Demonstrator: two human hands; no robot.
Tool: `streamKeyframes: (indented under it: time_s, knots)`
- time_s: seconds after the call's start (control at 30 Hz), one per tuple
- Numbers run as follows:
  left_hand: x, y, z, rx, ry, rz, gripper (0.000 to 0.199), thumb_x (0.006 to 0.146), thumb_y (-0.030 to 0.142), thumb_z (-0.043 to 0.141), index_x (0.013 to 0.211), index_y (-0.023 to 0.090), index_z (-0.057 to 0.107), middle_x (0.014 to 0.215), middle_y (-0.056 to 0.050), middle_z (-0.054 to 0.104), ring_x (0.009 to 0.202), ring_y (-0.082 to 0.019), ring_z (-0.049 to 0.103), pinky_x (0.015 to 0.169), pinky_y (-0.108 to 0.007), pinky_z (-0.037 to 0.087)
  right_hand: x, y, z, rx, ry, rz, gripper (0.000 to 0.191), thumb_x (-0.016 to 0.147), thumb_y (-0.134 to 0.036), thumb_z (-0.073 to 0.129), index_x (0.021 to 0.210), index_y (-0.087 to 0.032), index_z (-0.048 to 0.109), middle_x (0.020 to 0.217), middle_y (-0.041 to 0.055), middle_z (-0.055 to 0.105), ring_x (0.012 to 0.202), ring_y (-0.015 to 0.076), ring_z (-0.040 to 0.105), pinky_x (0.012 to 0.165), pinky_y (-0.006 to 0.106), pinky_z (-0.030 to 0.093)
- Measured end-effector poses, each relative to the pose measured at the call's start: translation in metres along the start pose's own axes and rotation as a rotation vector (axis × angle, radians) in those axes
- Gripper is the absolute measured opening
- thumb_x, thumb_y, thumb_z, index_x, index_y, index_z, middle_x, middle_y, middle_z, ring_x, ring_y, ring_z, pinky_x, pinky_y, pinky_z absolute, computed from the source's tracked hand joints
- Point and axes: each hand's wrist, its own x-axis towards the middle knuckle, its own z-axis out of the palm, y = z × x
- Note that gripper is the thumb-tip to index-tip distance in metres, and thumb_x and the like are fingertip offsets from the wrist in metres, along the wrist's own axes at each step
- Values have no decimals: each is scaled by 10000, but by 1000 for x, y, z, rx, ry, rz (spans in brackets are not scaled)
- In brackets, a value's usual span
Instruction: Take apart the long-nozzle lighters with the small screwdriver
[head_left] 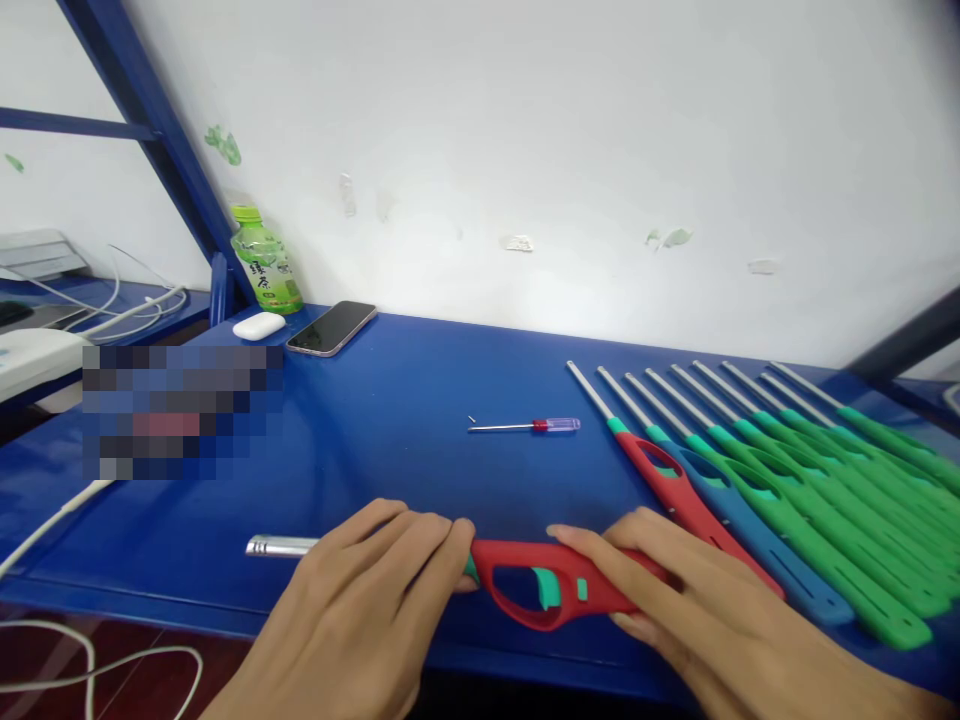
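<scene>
A red long-necked lighter [566, 560] lies crosswise between my hands near the front edge of the blue table, its metal barrel pointing left. My left hand [375, 590] is closed around the barrel, close to the turquoise collar. My right hand [675, 600] grips the rear of the red handle. The trigger loop and turquoise trigger show between the two hands. Beyond them lies a small screwdriver [556, 425] with a clear purple handle, and a tiny metal piece [471, 418] rests by its tip.
To the right, several lighters lie side by side: a red one [694, 500], a blue one [765, 555], and green ones [847, 580]. At the back left are a green tea bottle [266, 265], a white case [259, 326] and a phone [334, 328]. A white cable [56, 515] runs along the left.
</scene>
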Motion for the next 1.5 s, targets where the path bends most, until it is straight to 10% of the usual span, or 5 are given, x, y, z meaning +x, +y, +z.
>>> streamKeyframes:
  time_s: [0.33, 0.73, 1.27, 1.5]
  knots:
    - [3, -1, 6, -47, 81, -36, 396, 972, -62, 453, 1251, 139, 651, 965, -10, 785, 852, -131, 739, 858, -306, 549, 23, -3, -12, 97, 73, 115, 522, 1080, -326, 527, 1601, -354, 508, 1385, 34, 759, 1225, 240, 760, 951, 304, 665]
    - [-14, -8, 16, -108, -33, -234, 353, 1074, 172, 525, 1395, 284, 618, 1181, -13, 719, 998, -157, 702, 936, -339, 544, 28, 1, -1, 242, 185, 124, 440, 1043, -70, 569, 1444, -247, 609, 1324, 8, 795, 1199, 116, 759, 1083, 208, 562]
    - [-24, -3, 20, -31, -201, -241, 591, 955, 99, 438, 1518, 257, 529, 1430, -66, 667, 1286, -271, 642, 1057, -517, 564, 29, -3, -5, -25, -102, -43, 883, 803, 90, 366, 1640, -179, 453, 1694, -8, 465, 1531, 135, 481, 1246, 258, 384]
    - [0, 14, 29, -58, -110, -224, 482, 1049, 235, 518, 1530, 191, 510, 1400, -111, 662, 1268, -293, 615, 1013, -482, 584, 48, 3, -19, -11, 35, -57, 462, 1067, -128, 454, 1497, -212, 601, 1516, 49, 676, 1404, 195, 619, 1174, 322, 516]
